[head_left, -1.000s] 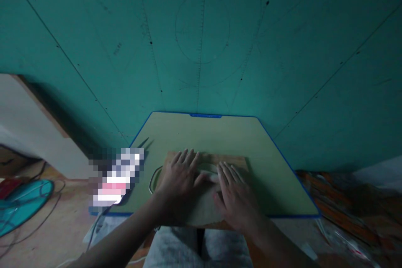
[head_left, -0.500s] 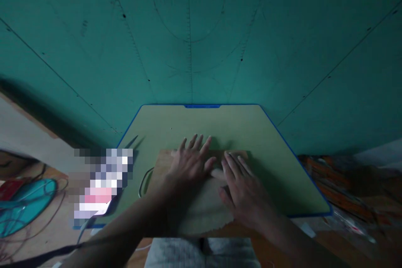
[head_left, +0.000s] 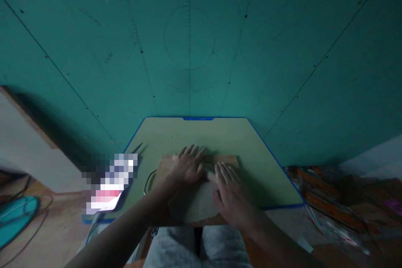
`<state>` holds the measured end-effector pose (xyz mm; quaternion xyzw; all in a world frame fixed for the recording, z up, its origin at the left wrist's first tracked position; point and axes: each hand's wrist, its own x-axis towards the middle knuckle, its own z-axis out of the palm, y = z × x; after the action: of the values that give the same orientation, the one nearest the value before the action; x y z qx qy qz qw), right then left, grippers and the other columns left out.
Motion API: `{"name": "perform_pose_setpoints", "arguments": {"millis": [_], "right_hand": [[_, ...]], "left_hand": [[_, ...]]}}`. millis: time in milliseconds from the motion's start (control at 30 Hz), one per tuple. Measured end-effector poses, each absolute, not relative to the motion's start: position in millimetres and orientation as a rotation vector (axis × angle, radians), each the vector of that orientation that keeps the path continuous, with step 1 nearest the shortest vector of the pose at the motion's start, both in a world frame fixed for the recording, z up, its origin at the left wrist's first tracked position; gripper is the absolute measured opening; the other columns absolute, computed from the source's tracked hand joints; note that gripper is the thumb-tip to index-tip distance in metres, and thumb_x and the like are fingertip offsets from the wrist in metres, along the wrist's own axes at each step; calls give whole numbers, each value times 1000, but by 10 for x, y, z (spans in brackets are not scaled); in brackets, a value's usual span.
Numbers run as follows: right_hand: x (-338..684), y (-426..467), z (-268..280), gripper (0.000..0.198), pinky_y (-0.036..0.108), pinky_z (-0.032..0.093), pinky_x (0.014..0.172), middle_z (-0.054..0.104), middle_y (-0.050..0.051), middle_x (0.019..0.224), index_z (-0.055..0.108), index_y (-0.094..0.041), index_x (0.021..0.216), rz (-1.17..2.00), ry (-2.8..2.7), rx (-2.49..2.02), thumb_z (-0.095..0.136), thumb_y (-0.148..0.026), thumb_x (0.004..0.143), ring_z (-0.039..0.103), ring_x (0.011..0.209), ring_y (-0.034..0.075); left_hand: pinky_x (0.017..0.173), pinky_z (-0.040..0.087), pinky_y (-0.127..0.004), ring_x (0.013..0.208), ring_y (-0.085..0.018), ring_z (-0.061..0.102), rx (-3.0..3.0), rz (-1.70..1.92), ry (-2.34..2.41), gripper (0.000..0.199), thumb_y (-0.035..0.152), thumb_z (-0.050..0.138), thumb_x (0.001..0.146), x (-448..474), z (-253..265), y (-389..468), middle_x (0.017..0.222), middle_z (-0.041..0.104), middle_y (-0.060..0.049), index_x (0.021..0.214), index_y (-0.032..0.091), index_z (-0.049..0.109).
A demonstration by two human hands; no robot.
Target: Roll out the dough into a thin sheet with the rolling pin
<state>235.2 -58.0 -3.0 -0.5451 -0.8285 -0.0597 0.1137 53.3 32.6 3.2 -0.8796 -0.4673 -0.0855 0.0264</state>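
A wooden cutting board [head_left: 230,160] lies on the pale green tabletop, with a wire handle [head_left: 146,182] at its left side. Spread over much of it is a thin, pale sheet that looks like dough [head_left: 191,209]. A slim, light rolling pin [head_left: 211,176] lies across the far part of the sheet, mostly covered by my hands. My left hand [head_left: 187,168] rests flat over the pin's left part, fingers spread and pointing away. Over its right part, my right hand [head_left: 229,186] lies palm down with its fingers stretched out. Neither hand is wrapped round the pin.
The blue-edged table [head_left: 226,134] stands against a green wall [head_left: 188,50] with pencil marks. At its left side is a blurred-out lit screen [head_left: 108,188], with a dark pointed object [head_left: 137,148] behind it. Clutter and plastic [head_left: 339,228] lie on the floor to the right.
The camera view has tilted up a little and shifted. Both hands remain flat on the rolling pin, which shows slightly more between them; any roll of it is hard to tell.
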Motion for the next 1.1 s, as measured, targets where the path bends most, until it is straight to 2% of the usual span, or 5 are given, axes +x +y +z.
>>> {"name": "perform_pose_setpoints", "arguments": {"millis": [433,633,733,900,1100], "right_hand": [[2324,-852,-26,63,48,42,110,33,17,156,40,-6,147,-81,-2386,-1585,49,-27,88,37,140,34],[2584,-630,16,54,50,37,114,45,22,147,41,4,142,-14,-2485,-1449,36,-19,93,39,139,30],[2703,-510,-13,51,51,38,113,49,23,143,45,4,139,-9,-2491,-1482,32,-22,96,41,137,30],[2664,-557,-54,52,54,35,114,38,25,150,43,4,141,-75,-2383,-1600,34,-20,95,28,144,31],[2113,-989,60,59,41,30,119,30,15,157,35,-3,149,94,-2503,-1361,43,-20,93,23,146,26]], "left_hand": [[109,36,-54,136,-33,41,-2837,-238,-1357,57,27,35,93,746,67,437,146,49,-11,148,14,36],[107,39,-52,140,-31,36,-2859,-149,-1436,60,29,37,92,953,146,593,149,46,-9,150,17,31],[108,39,-49,140,-30,36,-2866,-140,-1458,61,33,39,91,1073,152,689,148,46,-11,149,17,33],[111,34,-48,136,-32,41,-2828,-182,-1427,60,35,44,90,1087,100,717,145,49,-16,145,13,41],[112,31,-53,138,-30,40,-2980,-269,-1119,55,25,43,88,681,9,594,145,51,-10,142,18,47]]}}
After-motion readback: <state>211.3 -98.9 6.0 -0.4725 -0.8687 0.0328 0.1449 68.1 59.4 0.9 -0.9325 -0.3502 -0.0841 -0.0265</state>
